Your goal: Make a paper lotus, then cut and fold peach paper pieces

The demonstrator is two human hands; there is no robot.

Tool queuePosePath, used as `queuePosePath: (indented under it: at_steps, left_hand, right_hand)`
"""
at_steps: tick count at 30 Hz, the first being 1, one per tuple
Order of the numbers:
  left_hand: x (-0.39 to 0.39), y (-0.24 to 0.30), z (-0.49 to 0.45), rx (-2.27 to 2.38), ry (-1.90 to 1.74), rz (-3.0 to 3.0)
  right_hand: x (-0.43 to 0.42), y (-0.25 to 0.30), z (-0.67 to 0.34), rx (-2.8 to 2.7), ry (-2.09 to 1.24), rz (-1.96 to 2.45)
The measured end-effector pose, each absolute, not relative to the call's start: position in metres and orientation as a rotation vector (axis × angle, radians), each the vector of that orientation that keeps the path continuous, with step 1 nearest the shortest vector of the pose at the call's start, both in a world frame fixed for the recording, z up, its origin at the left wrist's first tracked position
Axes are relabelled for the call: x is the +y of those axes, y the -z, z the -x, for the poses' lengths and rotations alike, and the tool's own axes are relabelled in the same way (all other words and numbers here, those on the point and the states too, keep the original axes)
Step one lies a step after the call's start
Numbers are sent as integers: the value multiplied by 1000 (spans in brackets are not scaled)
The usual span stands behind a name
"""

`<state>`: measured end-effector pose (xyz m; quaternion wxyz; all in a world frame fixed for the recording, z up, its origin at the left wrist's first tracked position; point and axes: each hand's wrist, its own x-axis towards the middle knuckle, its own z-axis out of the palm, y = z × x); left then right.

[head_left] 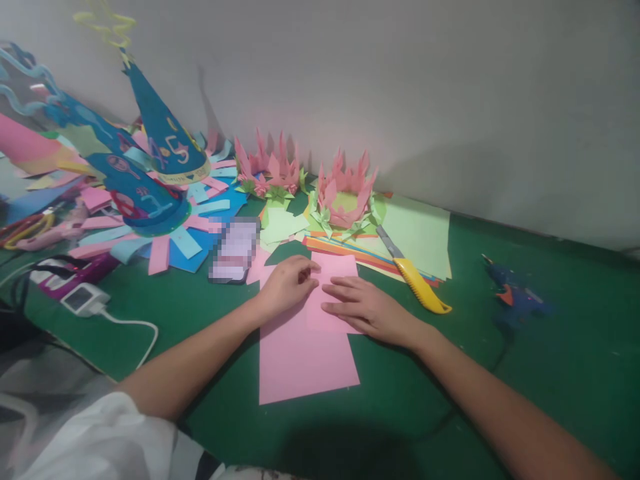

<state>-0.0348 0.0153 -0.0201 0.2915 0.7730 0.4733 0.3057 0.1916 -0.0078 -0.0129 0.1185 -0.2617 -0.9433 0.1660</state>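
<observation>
Left hand (pixel 283 288) curling over pink paper (pixel 305 367), grip unclear, right hand (pixel 367 308) spreading open there, yellow cutter (pixel 419 283) lying at right

Blue cone hat (pixel 160 127) at left, phone (pixel 235 250), white charger (pixel 90 302), green table (pixel 585 360), grey wall (pixel 450 80)

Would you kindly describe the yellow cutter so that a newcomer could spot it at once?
On the green table, look for the stack of coloured paper near the wall. The cutter slants across the stack's front edge, beyond the person's right hand. Unlike the flat sheets beside it, it has a bulky yellow handle and a grey far end.
</observation>
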Motion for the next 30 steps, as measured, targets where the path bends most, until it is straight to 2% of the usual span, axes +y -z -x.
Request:
queuePosePath:
  at_steps: [24, 30]
  left_hand:
    - [11, 19, 32, 1232, -818, -2180]
    - [9, 19, 30, 1247, -807, -2186]
  right_hand:
    - [-9, 9, -190, -2768, -502, 759]
    - [-9, 6, -192, -2640, -496, 901]
